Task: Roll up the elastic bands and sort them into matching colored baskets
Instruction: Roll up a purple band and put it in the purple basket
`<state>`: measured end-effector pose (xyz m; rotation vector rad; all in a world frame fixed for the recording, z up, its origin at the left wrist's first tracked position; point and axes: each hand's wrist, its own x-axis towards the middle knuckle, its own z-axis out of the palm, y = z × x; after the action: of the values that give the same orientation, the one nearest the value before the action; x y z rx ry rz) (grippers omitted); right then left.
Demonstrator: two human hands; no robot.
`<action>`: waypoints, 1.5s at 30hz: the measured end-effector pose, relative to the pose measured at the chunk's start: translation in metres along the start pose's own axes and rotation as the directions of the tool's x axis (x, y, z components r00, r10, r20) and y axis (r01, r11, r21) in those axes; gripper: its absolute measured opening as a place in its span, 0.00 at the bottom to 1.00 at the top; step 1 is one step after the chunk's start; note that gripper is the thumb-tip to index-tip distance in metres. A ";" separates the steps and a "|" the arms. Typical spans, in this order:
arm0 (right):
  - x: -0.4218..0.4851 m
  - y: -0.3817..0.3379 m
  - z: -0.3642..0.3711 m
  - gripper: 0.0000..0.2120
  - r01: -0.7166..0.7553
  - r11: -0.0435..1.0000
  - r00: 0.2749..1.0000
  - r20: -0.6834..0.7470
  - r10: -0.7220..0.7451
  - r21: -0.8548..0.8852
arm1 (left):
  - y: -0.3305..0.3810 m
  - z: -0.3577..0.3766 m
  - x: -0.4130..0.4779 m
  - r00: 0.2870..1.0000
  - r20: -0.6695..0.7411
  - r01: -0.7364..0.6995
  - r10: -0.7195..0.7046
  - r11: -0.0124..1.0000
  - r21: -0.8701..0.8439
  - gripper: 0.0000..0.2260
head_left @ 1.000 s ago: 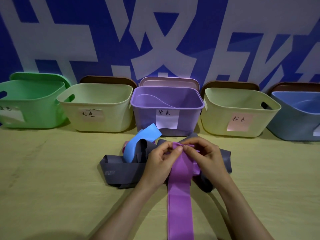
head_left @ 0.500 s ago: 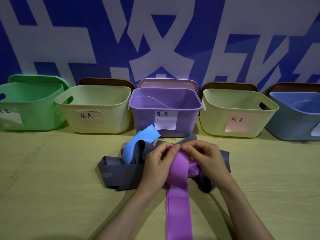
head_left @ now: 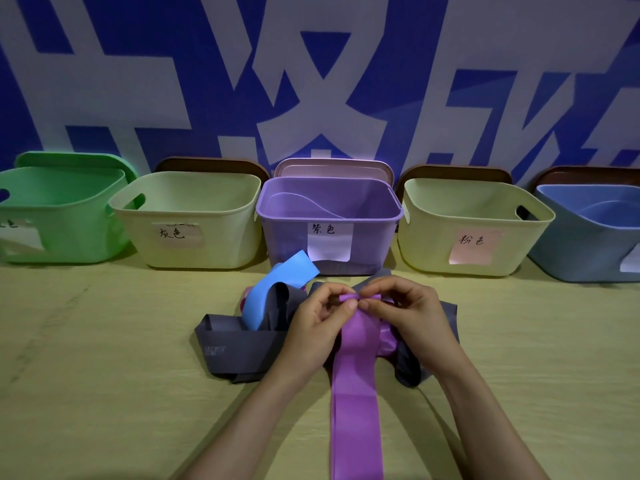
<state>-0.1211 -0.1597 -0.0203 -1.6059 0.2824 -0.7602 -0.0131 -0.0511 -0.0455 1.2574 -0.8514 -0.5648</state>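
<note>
A single head-worn camera looks forward and down across the near table (head_left: 104, 375) toward baskets (head_left: 287, 237) lining the wall (head_left: 138, 81).

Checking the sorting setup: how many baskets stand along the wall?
5, in one row, left to right: green basket, left cream basket, purple basket at centre, right cream basket, blue basket cut off at the right edge. More could lie outside the frame.

Staged sorting station, likely lab or office: labelled baskets (head_left: 194, 220) lined along tabletop (head_left: 86, 358), blue-white printed banner wall (head_left: 173, 81) behind.
</note>
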 end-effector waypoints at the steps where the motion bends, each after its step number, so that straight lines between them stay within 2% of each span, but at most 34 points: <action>1: 0.000 0.000 0.000 0.13 0.007 1.000 1.000 0.009 -0.007 -0.003 | 0.000 0.000 0.000 1.000 0.000 0.016 -0.016 1.000 -0.022 0.07; 5: -0.002 -0.002 0.002 0.12 0.013 1.000 0.999 0.029 -0.013 -0.007 | 0.001 0.001 -0.001 0.999 -0.031 0.037 -0.039 0.997 -0.061 0.02; 8: -0.002 -0.003 0.004 0.09 0.017 1.000 1.000 0.026 -0.017 -0.006 | 0.002 0.001 -0.002 0.996 -0.081 0.022 -0.027 0.998 -0.060 0.04; 14: 0.000 0.000 0.002 0.16 -0.116 0.993 0.990 0.084 0.113 0.027 | 0.007 -0.003 0.002 0.981 -0.177 0.053 -0.081 0.986 -0.157 0.03; 19: 0.002 0.005 0.004 0.15 -0.112 0.994 0.992 0.064 0.111 0.015 | 0.006 -0.003 0.001 0.982 -0.181 0.034 -0.057 0.991 -0.126 0.04; 24: -0.001 0.004 0.002 0.11 -0.124 0.992 0.989 0.075 0.125 -0.027 | 0.008 -0.002 -0.001 0.991 -0.128 0.020 -0.036 0.992 -0.126 0.07; 28: 0.001 0.007 0.004 0.09 -0.097 0.995 0.995 0.028 0.098 -0.038 | 0.009 0.000 -0.001 0.994 -0.098 0.030 -0.040 0.994 -0.102 0.07; 32: 0.001 0.008 0.004 0.05 -0.082 0.996 0.997 -0.012 0.082 0.029 | 0.010 0.000 -0.001 0.982 -0.082 0.153 -0.171 0.970 -0.189 0.09; 35: 0.002 0.009 0.001 0.06 -0.056 0.997 0.996 -0.067 0.060 0.059 | 0.010 0.001 -0.004 0.965 -0.043 0.249 -0.258 0.957 -0.150 0.04; 41: 0.001 0.009 0.001 0.08 -0.037 0.998 0.997 -0.064 0.040 0.042 | 0.016 0.000 -0.004 0.960 -0.012 0.272 -0.279 0.944 -0.189 0.03; 45: 0.000 0.008 0.001 0.07 -0.061 0.995 0.997 -0.041 0.065 0.082 | 0.016 -0.001 -0.006 0.962 -0.020 0.266 -0.273 0.950 -0.163 0.13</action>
<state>-0.1188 -0.1605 -0.0282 -1.4986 0.3280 -0.7492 -0.0171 -0.0424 -0.0315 1.2423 -0.5890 -0.8061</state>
